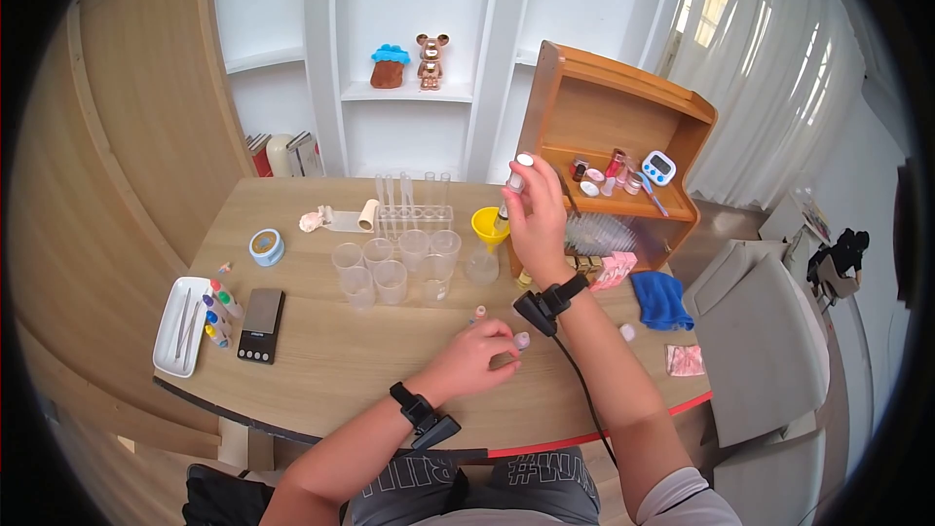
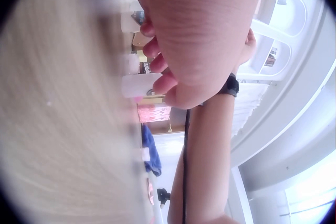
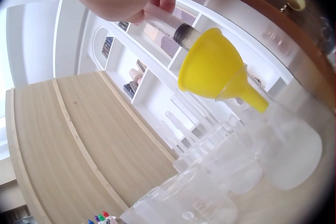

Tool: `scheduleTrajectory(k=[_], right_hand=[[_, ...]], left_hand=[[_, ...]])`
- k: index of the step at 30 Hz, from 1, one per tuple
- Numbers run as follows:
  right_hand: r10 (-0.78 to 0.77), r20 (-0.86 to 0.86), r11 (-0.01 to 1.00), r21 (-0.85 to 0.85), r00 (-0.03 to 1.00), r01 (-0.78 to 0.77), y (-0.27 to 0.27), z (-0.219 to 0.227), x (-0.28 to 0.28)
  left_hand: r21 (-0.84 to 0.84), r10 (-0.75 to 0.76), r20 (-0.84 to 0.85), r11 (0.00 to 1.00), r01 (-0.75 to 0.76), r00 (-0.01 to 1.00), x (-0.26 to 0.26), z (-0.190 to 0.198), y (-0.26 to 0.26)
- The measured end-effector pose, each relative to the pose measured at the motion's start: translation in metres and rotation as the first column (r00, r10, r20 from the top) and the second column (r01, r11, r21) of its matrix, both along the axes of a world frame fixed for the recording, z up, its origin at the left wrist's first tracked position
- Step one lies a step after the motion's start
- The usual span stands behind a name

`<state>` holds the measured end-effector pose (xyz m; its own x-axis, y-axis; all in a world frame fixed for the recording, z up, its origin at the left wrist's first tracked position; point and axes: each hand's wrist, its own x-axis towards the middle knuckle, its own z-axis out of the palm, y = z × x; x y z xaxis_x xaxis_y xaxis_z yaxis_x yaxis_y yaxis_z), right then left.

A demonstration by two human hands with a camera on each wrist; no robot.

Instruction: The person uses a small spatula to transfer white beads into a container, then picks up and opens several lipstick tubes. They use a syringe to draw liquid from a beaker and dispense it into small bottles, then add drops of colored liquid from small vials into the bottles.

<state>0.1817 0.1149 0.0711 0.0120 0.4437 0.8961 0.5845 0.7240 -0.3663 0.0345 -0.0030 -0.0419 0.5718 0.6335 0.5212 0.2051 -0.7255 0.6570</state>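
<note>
My right hand (image 1: 538, 219) grips a clear syringe (image 3: 167, 23), its tip end down at the mouth of a yellow funnel (image 3: 212, 66). The funnel sits in the neck of a clear flask (image 3: 291, 150) on the table. My left hand (image 1: 472, 360) is low over the table near its front, fingers loosely bent, beside a small white-capped bottle (image 1: 522, 340). Another small bottle (image 1: 478, 313) stands just beyond its fingers. In the left wrist view the left hand's (image 2: 191, 35) fingertips are by a white cylinder (image 2: 137, 86); whether they touch it, I cannot tell.
Several clear beakers (image 1: 391, 282) and a test tube rack (image 1: 417, 215) stand left of the flask. Further left are a scale (image 1: 261, 324), a white tray (image 1: 168, 351) and colored-cap bottles (image 1: 216, 319). A wooden shelf (image 1: 623, 107), blue cloth (image 1: 662, 301) and pink packet (image 1: 685, 360) are on the right.
</note>
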Motion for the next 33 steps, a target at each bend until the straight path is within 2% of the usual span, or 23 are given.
scheduleTrajectory(k=[6, 14, 17, 21, 26, 33], right_hand=[[0.001, 0.024, 0.998, -0.067, 1.000, 0.001, -0.001, 0.003, -0.003], [0.005, 0.063, 0.997, -0.077, 0.998, 0.000, -0.002, 0.007, -0.004], [0.013, 0.081, 0.996, -0.090, 0.997, -0.006, -0.004, 0.013, -0.002], [0.044, 0.079, 0.987, -0.158, 0.996, -0.031, -0.004, 0.017, -0.001], [0.032, 0.108, 0.987, -0.160, 0.994, -0.014, -0.004, 0.019, -0.002], [0.043, 0.110, 0.968, -0.251, 0.993, -0.014, -0.008, 0.022, -0.008]], left_hand=[[-0.019, 0.010, -0.019, 1.000, -0.011, 1.000, -0.001, 0.001, -0.001], [0.009, 0.047, -0.037, 0.999, -0.046, 0.998, -0.002, -0.001, 0.001], [-0.030, 0.066, -0.033, 0.997, -0.067, 0.997, -0.002, -0.001, 0.001], [-0.033, 0.057, -0.013, 0.998, -0.057, 0.998, -0.002, 0.002, 0.001], [-0.069, 0.054, -0.020, 0.996, -0.055, 0.998, -0.001, 0.002, 0.001], [-0.024, 0.039, 0.017, 0.999, -0.039, 0.999, -0.001, 0.003, 0.001]])
